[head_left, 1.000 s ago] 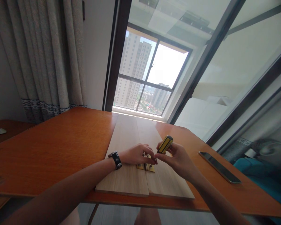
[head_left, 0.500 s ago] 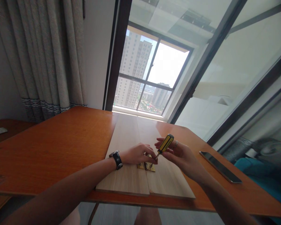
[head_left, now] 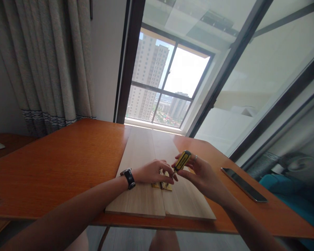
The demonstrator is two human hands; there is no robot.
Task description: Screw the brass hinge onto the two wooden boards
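The right hand (head_left: 205, 177) has its thumb and fingers closed around the handle of a yellow-and-black screwdriver (head_left: 183, 161), tilted so that its shaft slants down toward the left hand (head_left: 151, 172); the grip at the handle probably leaves room for turning. The left thumb and forefinger come close together by the shaft's lower end, likely to steady it, though whether they pinch the shaft or something small I cannot tell. Just below them lies a brass-coloured hinge (head_left: 167, 187), partly hidden, spanning the seam between the left board (head_left: 136, 200) and the right board (head_left: 188, 205) — the boards sit flat and side by side, which presumably keeps both leaves level. The left wrist, wearing a dark watch (head_left: 130, 179), hangs over the left board. Underneath is an orange-brown wooden table (head_left: 75, 160), with a phone (head_left: 244, 185) lying toward its right side. Beyond stand a window (head_left: 161, 91) and a grey curtain (head_left: 54, 62).
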